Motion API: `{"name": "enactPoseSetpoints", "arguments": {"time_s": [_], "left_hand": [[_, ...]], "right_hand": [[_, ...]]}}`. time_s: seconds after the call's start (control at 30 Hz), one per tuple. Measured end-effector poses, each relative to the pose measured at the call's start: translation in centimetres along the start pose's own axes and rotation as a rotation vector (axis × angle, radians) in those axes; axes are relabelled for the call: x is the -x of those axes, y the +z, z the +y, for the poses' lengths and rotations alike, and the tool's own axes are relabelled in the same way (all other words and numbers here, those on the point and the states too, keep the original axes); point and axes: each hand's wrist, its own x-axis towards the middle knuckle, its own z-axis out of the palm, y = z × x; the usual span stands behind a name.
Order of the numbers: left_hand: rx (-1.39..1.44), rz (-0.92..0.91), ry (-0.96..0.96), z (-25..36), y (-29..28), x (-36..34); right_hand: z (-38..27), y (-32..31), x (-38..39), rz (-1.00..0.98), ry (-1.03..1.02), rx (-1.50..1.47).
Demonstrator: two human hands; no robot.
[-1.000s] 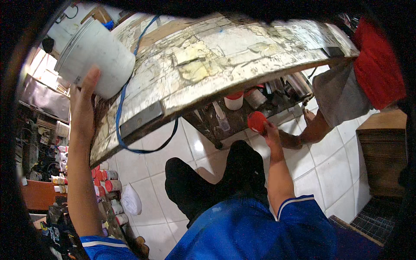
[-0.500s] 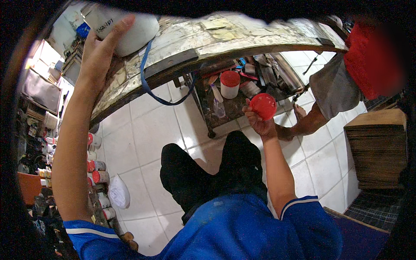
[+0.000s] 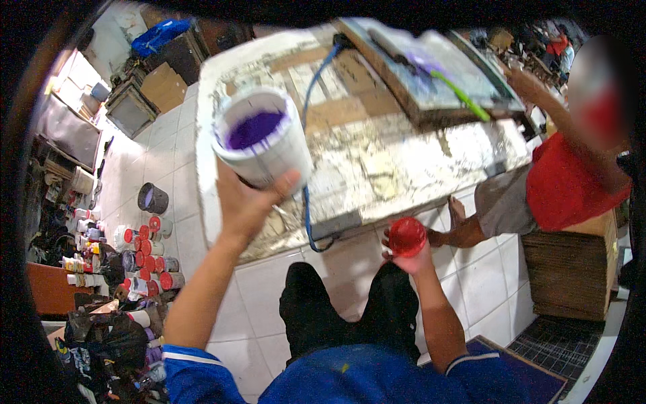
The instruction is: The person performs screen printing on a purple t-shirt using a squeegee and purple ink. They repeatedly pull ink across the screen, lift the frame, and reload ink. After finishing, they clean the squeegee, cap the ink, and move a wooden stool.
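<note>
My left hand (image 3: 250,202) is closed around the lower side of a white plastic tub (image 3: 289,151) over the left part of the worktable (image 3: 387,172). The tub has no lid on and leans slightly; purple ink (image 3: 256,130) shows inside, with drips and smears on the rim and wall. Lower right, past the table's near edge, my right hand (image 3: 416,261) grips a round red lid (image 3: 407,236), held apart from the tub. Its fingers are partly hidden behind the lid.
A framed printing screen (image 3: 431,84) with purple smears and a green stick (image 3: 464,97) lies on the table. A blue cord (image 3: 307,94) crosses the tabletop. A co-worker in a red shirt (image 3: 565,178) stands right, near stacked brown boards (image 3: 568,269). Red-lidded tubs (image 3: 151,248) crowd the left floor.
The view has lifted to show more tabletop. My left hand has brought the tub rightward and closer, and its purple inside now shows. The red lid stays in my right hand, turned differently.
</note>
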Motion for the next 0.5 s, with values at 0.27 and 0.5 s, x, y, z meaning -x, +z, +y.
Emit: {"name": "enactPoseSetpoints", "arguments": {"time_s": [0.27,0.5], "left_hand": [[-0.084,0.053,0.05,0.2,-0.8,-0.1],[-0.08,0.262,-0.08,8.1,-6.2,5.7]], "right_hand": [[1.8,13.8,13.3,-0.066,0.169,0.002],[3.1,28.6,19.5,0.042,0.227,0.133]]}}
